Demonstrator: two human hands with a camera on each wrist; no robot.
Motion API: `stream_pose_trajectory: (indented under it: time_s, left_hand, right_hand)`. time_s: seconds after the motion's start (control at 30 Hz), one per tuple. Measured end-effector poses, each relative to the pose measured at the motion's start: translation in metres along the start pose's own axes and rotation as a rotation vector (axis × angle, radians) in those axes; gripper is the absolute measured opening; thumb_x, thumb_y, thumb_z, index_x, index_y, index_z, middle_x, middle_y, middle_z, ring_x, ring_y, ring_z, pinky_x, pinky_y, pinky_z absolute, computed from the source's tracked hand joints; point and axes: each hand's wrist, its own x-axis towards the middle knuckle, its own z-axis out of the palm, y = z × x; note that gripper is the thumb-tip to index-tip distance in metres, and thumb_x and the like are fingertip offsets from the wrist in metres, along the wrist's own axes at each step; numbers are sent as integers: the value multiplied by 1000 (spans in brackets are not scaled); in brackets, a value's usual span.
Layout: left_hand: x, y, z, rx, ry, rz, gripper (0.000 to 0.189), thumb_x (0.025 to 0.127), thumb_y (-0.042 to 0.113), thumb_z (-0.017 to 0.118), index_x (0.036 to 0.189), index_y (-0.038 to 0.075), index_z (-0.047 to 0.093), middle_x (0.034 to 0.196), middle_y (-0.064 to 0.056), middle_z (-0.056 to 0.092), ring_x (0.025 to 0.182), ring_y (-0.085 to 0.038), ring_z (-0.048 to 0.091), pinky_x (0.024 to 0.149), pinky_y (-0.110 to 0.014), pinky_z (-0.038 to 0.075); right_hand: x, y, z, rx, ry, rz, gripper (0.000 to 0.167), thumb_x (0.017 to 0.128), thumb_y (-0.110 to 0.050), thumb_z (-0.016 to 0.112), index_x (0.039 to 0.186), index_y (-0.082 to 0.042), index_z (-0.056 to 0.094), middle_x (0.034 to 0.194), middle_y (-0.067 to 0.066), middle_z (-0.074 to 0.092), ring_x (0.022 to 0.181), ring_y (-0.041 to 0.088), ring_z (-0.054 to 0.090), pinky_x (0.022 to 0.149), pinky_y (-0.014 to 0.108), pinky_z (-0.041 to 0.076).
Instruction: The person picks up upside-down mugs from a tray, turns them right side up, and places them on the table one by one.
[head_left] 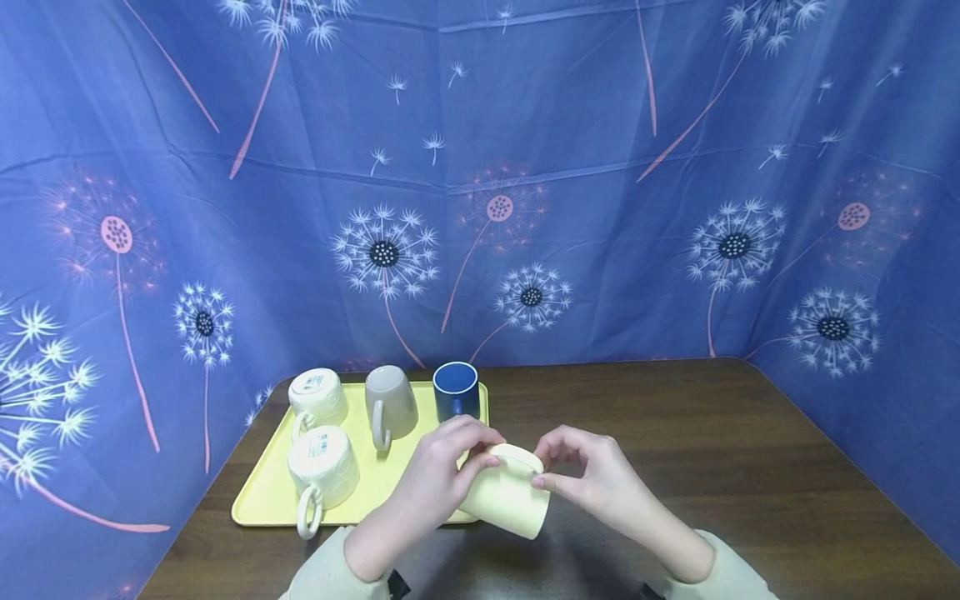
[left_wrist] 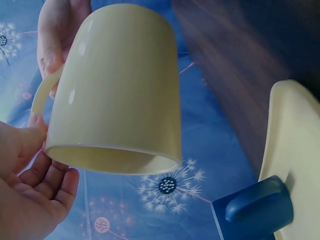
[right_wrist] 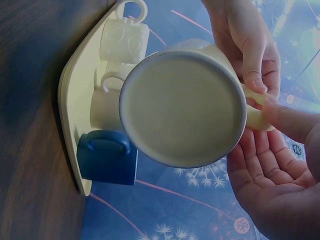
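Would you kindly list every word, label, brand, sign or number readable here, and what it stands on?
No text is readable.
Back white mug: printing on upturned base, too small to read.
Front white mug: base printing, also too small.
Held yellow mug: none visible.

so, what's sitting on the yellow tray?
Two white mugs, a grey mug and a blue mug. In the head view, the left hand and pale yellow mug cover the yellow tray's near-right part; what's behind them can't be seen there.
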Motion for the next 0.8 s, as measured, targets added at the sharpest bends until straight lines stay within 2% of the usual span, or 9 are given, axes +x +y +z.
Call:
stream_pose_trajectory:
  time_s: [0.2,0.33,0.5,0.67,0.8]
  left_hand:
    - [7,1,-3,30,-42,14,16,76,14,75,90,13,69,87,5,66,80,-7,59,72,-22,48]
    - [10,1,-5,42,-70,27,16,75,16,76,90,13,70,86,6,67,80,-7,60,73,-24,48]
    - [15,2,-9,47,-120,53,17,74,16,76,89,13,70,86,6,67,81,-7,60,74,-25,48]
    - [19,-1,-11,30,-171,88,16,75,14,76,90,12,71,89,5,67,87,-8,61,78,-23,49]
    - [22,-2,-11,17,-211,117,14,76,13,75,90,12,71,89,5,67,88,-8,62,80,-19,49]
  right_hand:
    - [-2,0,-2,11,-27,12,22,74,-18,80,89,-18,63,81,-6,65,74,12,63,68,27,52]
    - [-2,-1,-5,45,-99,9,21,77,-18,77,92,-15,63,84,-2,65,75,9,63,69,27,53]
    - [1,-2,-10,148,-190,34,20,82,-14,73,97,-8,62,89,6,65,81,8,64,71,27,54]
    - [4,-5,-14,259,-249,109,19,84,-9,69,100,-2,62,92,12,66,82,10,64,71,29,55]
    - [5,-7,-14,302,-278,183,20,85,-9,68,101,2,61,93,13,66,84,11,64,73,28,54]
